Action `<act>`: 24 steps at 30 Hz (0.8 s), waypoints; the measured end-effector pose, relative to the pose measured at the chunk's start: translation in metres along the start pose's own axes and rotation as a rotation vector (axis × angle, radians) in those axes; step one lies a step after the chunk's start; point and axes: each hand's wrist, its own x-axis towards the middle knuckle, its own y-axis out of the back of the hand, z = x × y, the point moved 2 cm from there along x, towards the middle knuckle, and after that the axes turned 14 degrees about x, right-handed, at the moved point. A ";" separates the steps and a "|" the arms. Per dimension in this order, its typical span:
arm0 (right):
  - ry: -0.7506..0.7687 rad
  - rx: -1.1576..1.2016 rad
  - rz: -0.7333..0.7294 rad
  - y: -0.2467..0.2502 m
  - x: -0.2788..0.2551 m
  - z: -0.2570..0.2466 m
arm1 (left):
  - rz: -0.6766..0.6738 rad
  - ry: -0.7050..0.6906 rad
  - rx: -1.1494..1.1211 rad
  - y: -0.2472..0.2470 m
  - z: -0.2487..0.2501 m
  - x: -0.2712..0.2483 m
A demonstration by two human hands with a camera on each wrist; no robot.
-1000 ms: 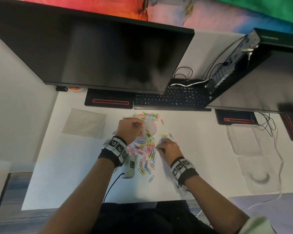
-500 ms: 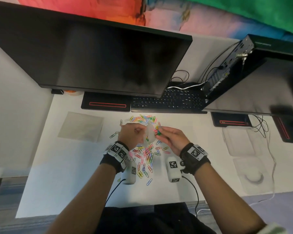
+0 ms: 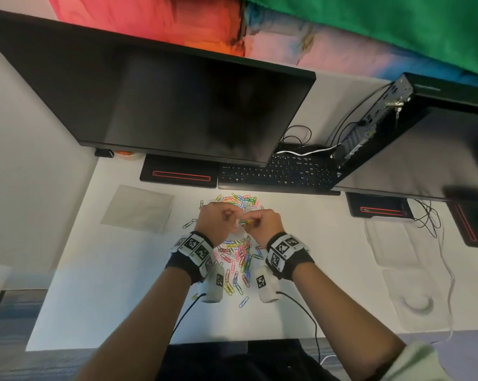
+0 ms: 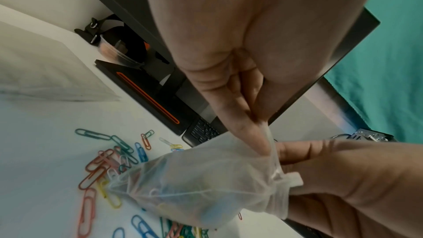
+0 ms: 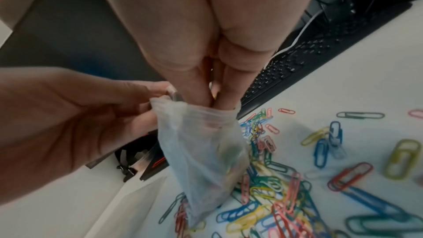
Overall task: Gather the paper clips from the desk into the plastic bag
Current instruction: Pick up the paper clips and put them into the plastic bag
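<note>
Right now the left hand (image 3: 218, 222) pinches the rim of the small plastic bag (image 5: 201, 151) and holds it up, just above the pile of paper clips (image 3: 239, 255) on the white tabletop (image 3: 95, 270). The bag hangs down with its mouth open, and a few clips show through its thin wall. The right hand (image 3: 262, 225) has its fingers pressed together with the tips poked into the bag's mouth. They seem to pinch a green and yellow clip, seen from the head view, though the wrist views do not show it clearly.

So the step in hand looks like dropping a clip into the bag. Most of the job is still left, since many clips lie spread out under the bag and some lie past it, toward the keyboard (image 3: 276, 174).

Next, the right hand would need to let go, come out of the bag and reach down to the pile for more. The left hand should keep the mouth wide and the bag upright, so nothing spills back out.
</note>
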 end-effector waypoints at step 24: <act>-0.228 -0.408 -0.225 -0.020 -0.017 0.096 | 0.338 0.189 -0.120 0.080 -0.063 -0.058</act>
